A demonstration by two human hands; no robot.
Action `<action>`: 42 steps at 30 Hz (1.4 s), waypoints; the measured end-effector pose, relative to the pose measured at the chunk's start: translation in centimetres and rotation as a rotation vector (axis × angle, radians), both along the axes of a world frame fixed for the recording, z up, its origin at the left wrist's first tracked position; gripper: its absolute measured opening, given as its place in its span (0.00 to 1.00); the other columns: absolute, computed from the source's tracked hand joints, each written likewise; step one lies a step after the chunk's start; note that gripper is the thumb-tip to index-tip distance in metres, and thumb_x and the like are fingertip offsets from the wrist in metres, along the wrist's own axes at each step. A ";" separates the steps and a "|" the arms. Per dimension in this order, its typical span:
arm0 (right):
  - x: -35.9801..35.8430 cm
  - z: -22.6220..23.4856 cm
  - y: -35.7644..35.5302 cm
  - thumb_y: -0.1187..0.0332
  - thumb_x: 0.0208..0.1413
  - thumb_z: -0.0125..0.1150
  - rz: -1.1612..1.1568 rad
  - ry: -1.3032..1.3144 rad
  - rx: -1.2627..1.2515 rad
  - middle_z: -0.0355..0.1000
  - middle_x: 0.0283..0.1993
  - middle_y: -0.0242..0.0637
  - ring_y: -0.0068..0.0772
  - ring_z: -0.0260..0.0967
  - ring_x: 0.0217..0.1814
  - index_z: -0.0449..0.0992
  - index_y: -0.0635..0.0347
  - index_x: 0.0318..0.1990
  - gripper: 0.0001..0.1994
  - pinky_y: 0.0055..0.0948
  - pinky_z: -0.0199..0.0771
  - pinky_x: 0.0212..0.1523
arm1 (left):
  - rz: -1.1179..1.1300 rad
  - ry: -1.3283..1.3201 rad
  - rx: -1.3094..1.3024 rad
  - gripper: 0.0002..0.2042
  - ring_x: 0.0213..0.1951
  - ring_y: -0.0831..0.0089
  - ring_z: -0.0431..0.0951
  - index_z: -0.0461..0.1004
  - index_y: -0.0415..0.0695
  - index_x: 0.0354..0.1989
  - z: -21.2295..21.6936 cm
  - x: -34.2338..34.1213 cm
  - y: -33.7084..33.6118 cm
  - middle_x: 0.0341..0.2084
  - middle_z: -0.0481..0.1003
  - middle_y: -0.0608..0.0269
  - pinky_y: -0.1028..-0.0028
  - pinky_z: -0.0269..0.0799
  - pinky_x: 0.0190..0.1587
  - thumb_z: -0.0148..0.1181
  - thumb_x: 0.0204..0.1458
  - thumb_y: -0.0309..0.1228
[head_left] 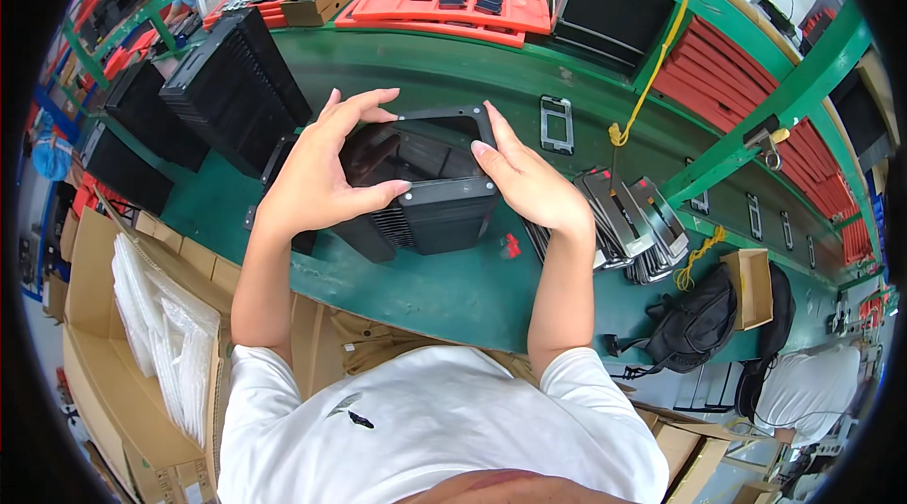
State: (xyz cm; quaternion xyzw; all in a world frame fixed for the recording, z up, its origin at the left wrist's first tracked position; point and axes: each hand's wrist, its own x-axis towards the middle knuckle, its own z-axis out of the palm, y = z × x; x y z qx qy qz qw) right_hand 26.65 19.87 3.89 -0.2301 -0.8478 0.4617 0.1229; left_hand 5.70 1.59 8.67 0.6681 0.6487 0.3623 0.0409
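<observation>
Both gripping a black tray (416, 159) atop a stack of trays (420, 211): left hand (316, 173) pinching its near-left edge, right hand (529, 178) pressed along its right side, above green table (444, 287).

black tray stack (430, 192) | green workbench (472, 287) | red trays (444, 8) | yellow cord (661, 51) | white shirt (435, 428)

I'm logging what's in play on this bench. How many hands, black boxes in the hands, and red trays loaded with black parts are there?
Hands: 2, left hand and right hand
Black finned box held between them: 1
Red tray carrying black parts, at the back of the green bench: 1
Total: 4
</observation>
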 end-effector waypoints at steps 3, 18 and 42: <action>0.1 0.1 0.0 0.51 0.73 0.41 0.038 0.031 -0.044 0.46 0.78 0.68 0.57 0.45 0.82 0.38 0.72 0.77 0.39 0.35 0.46 0.79 | -0.004 0.012 -0.031 0.38 0.61 0.53 0.75 0.68 0.45 0.67 0.5 -0.2 -0.5 0.55 0.77 0.52 0.45 0.41 0.77 0.76 0.44 0.37; 1.0 2.6 -2.4 0.57 0.68 0.56 -0.126 0.026 0.283 0.80 0.44 0.44 0.49 0.78 0.43 0.67 0.46 0.69 0.23 0.39 0.74 0.48 | 0.065 -0.225 -0.112 0.26 0.65 0.51 0.72 0.75 0.41 0.62 -0.9 -3.7 -4.0 0.66 0.69 0.44 0.62 0.65 0.66 0.70 0.54 0.34; 5.2 3.9 -3.0 0.62 0.69 0.58 -0.764 0.789 0.718 0.80 0.40 0.34 0.19 0.73 0.34 0.81 0.62 0.53 0.15 0.21 0.73 0.31 | 0.004 -0.381 -0.020 0.19 0.67 0.58 0.66 0.80 0.38 0.56 -3.6 -2.7 -3.4 0.68 0.64 0.49 0.64 0.58 0.69 0.58 0.57 0.30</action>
